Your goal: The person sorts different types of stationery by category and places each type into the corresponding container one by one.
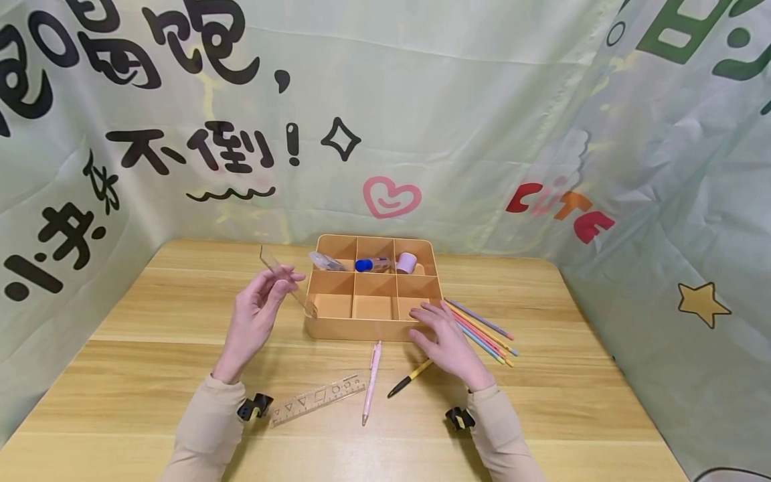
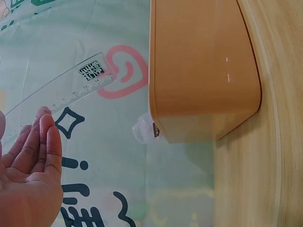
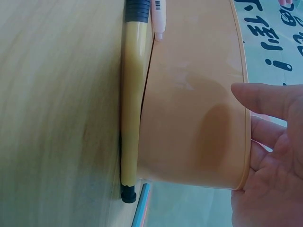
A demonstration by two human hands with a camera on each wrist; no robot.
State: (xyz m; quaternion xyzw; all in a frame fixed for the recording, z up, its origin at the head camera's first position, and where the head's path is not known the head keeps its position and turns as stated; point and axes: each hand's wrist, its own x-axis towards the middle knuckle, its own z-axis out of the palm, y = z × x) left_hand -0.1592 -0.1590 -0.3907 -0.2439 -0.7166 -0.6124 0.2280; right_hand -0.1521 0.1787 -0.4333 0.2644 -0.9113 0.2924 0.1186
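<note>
1. left hand (image 1: 253, 321): thumb and fingers are pinched on a clear, flat plastic ruler with a printed scale (image 1: 274, 262). the ruler slants at the left side of an orange-tan plastic box with six compartments (image 1: 355, 329); its lower end overlaps the box's near left corner in the head view. whether they touch cannot be told.

2. right hand (image 1: 448, 341): thumb and fingers are apart, set about the rim at the box's near right corner. how firmly they bear on it cannot be told.

3. box contents: far left, a translucent wrapped item (image 1: 325, 262); far middle, a blue-capped clear tube (image 1: 372, 265); far right, a lilac cylinder (image 1: 406, 263).

4. caution, ruler: the hold appears light. a slack pinch could let the ruler slip or swivel; a low pass could catch its end on the left wall.

5. caution, box: uneven pressure from the right hand could skew or tip it.

6. caution, loose items: a sweep of the right hand could roll the yellow pen with black ends (image 1: 411, 377) or scatter the slim multicoloured sticks (image 1: 482, 333) at right. shifting the box nearer could push the pink pen (image 1: 372, 383). a dragging left sleeve could turn the clear stencil ruler (image 1: 317, 400).
</note>
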